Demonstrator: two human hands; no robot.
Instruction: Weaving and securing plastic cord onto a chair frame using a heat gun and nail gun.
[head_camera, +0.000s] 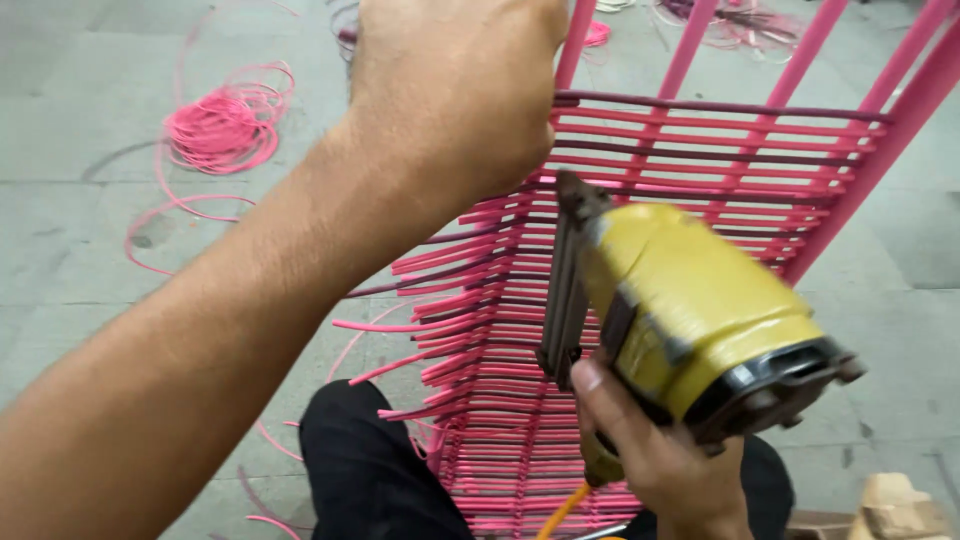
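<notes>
Pink woven chair frame (700, 170) stands tilted in front of the person, its metal bars rising beyond the left hand; pink and maroon plastic cords (500, 380) already run in close rows across most of the panel, judging by the dense bands; many cord ends (385, 325) stick out loose and untrimmed below the left hand, so fastening and trimming appear left to do; left hand (455, 85) is closed over the frame's edge at the top row, gripping it; right hand (655, 450), nearer the viewer, is wrapped tight around a yellow pneumatic staple gun (690, 310), its nose held against the weave; an orange hose (562, 510) trails beneath that hand; a coil of pink cord (220, 125) lies on the floor well off to the left.
</notes>
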